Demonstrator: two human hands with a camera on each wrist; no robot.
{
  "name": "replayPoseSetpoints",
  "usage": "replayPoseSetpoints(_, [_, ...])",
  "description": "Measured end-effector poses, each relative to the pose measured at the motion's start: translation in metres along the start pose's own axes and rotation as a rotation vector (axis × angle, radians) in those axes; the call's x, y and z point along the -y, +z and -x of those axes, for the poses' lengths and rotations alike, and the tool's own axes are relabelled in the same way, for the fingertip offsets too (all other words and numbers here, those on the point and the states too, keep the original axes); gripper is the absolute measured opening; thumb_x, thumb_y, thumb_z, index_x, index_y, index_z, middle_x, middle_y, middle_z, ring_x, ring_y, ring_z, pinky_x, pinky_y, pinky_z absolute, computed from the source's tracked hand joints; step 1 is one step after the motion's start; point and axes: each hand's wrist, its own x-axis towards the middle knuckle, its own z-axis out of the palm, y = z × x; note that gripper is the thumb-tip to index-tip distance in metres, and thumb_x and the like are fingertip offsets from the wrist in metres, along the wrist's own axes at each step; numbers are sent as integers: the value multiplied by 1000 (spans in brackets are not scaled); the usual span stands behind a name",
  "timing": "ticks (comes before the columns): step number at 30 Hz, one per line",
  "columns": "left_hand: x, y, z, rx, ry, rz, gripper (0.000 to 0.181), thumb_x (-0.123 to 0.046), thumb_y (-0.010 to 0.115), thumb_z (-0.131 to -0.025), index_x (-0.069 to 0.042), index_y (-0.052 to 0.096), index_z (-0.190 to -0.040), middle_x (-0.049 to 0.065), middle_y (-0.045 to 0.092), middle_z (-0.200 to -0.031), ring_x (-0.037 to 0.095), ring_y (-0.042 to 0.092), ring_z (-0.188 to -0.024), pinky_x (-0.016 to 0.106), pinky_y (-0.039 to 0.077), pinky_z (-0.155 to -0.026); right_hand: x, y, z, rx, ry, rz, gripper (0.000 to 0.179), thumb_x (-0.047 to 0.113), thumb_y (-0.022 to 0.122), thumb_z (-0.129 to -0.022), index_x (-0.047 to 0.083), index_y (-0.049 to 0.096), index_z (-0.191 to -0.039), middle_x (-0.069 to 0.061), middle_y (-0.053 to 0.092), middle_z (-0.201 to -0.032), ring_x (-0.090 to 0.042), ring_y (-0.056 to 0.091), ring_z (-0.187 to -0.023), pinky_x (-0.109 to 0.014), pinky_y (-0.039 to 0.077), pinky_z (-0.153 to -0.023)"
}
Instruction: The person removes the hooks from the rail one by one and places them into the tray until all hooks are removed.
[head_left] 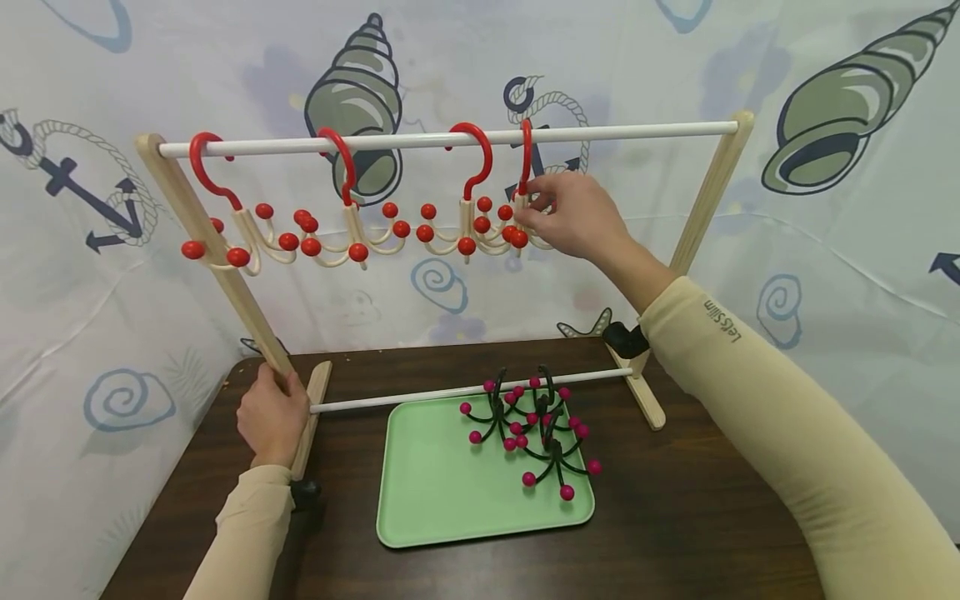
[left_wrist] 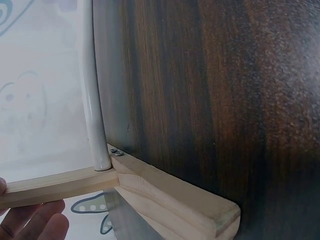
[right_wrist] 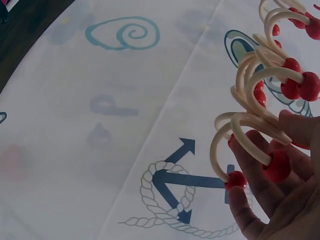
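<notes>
My right hand pinches the stem of the rightmost rotating hanger hook, just under its red hook, which hangs over the white top rod. Cream arms with red ball tips curve out beside the fingers in the right wrist view. Several such hooks hang along the rod, among them one with a red hook close to the left of the held one. Low on the rack's left wooden post, my left hand grips the wood; its fingers show under the post in the left wrist view.
A green tray lies on the dark wooden table, with black, pink-tipped claw hooks on its right side. Behind the tray runs the lower white rod. The right post stands behind my right forearm; a patterned cloth hangs behind.
</notes>
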Motion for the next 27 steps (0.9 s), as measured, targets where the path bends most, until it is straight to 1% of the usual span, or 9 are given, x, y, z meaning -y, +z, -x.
replayPoseSetpoints(4, [-2, 2, -1, 1, 12, 1, 26, -24, 57, -94, 2, 58, -99, 26, 64, -82, 52, 61, -77, 61, 40, -60, -5, 0, 1, -35, 21, 16, 40, 31, 63, -94, 9, 65, -127, -8, 70, -107, -24, 57, -102, -39, 49, -78])
replayPoseSetpoints(8, [-2, 2, 0, 2, 11, 0, 26, -24, 57, -94, 2, 58, -99, 26, 64, -82, 52, 61, -76, 61, 40, -60, -11, -1, 2, -58, 15, 32, 37, 31, 62, -95, 10, 68, -124, -7, 72, -101, -22, 59, -98, -38, 47, -76])
replayPoseSetpoints(12, [-1, 1, 1, -9, 6, 3, 25, -23, 57, -94, 2, 58, -98, 25, 64, -81, 52, 61, -76, 62, 40, -59, -13, -6, 3, -73, 5, 67, 35, 32, 60, -95, 11, 69, -121, -5, 73, -100, -21, 60, -96, -38, 47, -74])
replayPoseSetpoints(15, [-1, 0, 1, -13, 13, 8, 25, -23, 57, -94, 2, 58, -98, 25, 64, -81, 52, 61, -76, 62, 40, -59, -13, -11, 4, -84, 19, 88, 34, 33, 60, -95, 13, 69, -121, -3, 73, -100, -20, 60, -96, -37, 46, -72])
replayPoseSetpoints(22, [1, 0, 1, -9, 6, 2, 26, -24, 57, -94, 2, 58, -99, 25, 64, -81, 51, 61, -76, 62, 40, -59, -19, -25, 8, -120, 58, 77, 34, 33, 60, -95, 12, 70, -120, -5, 72, -102, -20, 60, -95, -36, 45, -70])
replayPoseSetpoints(27, [1, 2, 0, -17, 15, 2, 27, -24, 57, -94, 2, 58, -99, 26, 64, -81, 52, 61, -76, 62, 40, -59, -29, -35, 16, -156, 72, 45, 36, 32, 61, -95, 11, 69, -122, -8, 72, -105, -21, 63, -95, -36, 44, -70])
